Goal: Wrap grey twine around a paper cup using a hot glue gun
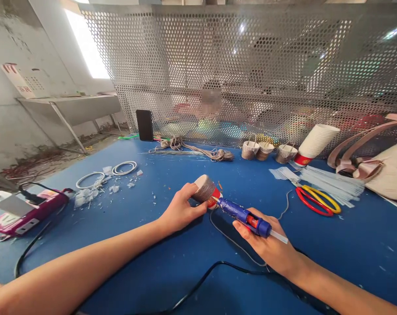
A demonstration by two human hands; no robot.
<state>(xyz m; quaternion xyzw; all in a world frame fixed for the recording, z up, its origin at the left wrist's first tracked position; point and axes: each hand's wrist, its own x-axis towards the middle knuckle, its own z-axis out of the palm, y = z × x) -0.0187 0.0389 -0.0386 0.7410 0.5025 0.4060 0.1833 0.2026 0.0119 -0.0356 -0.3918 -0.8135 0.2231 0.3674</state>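
My left hand (185, 205) grips a paper cup (205, 189) that lies tilted just above the blue table. Grey-brown cord is wound round much of the cup, and a red printed band shows toward its right end. In my right hand (273, 245) is a blue glue gun (236, 212) with a clear glue stick poking out of its back. The gun's nozzle points at the red part of the cup, at or very near its surface. A loose length of cord (233, 241) runs from the cup across the table below the gun.
Red-and-yellow scissors (316, 200) and clear plastic strips (336, 181) lie right. Behind them stand a paper cup stack (319, 140) and cord-wrapped cups (250, 150). Cord bundles (198, 149) and a phone (145, 125) are at the back. Left are white rings (124, 168) and a power strip (30, 214).
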